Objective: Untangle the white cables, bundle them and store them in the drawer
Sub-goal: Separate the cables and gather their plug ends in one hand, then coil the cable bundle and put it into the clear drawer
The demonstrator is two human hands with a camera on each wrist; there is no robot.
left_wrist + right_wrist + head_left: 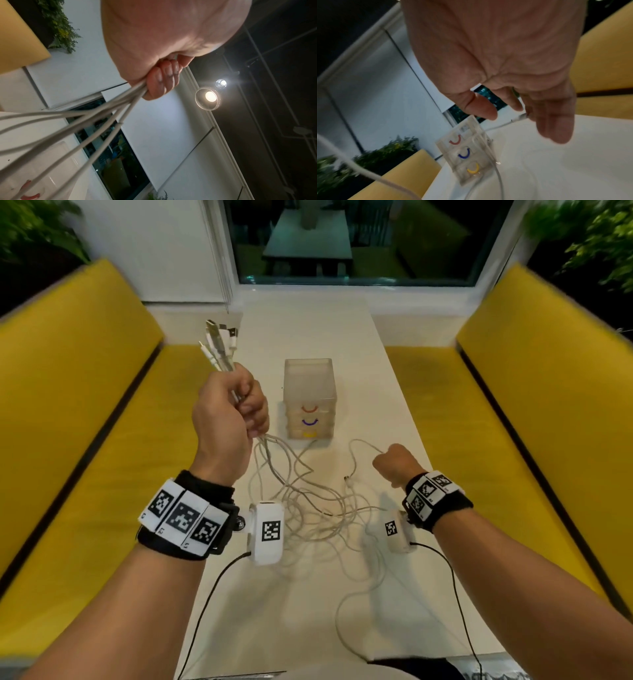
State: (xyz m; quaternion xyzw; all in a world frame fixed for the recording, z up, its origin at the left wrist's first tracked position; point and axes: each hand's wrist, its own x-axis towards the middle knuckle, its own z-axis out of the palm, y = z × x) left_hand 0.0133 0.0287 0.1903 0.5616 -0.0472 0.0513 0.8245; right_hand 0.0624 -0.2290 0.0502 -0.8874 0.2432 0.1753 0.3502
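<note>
My left hand (234,404) is raised left of the drawer unit and grips several white cables just below their plugs (219,344), which stick up above the fist. From the fist the white cables (308,501) hang down into a loose tangle on the white table (308,618). The left wrist view shows my curled fingers (161,82) around the cable strands (102,121). My right hand (397,462) is low over the table's right side and pinches one cable end (519,117). The clear drawer unit (310,402) with red, blue and yellow handles (464,155) stands closed.
Yellow benches (78,412) (548,405) run along both sides of the narrow table. A window (342,241) and sill close the far end. Plants (599,237) hang at the upper corners. Thin black leads (212,594) trail from the wrist cameras.
</note>
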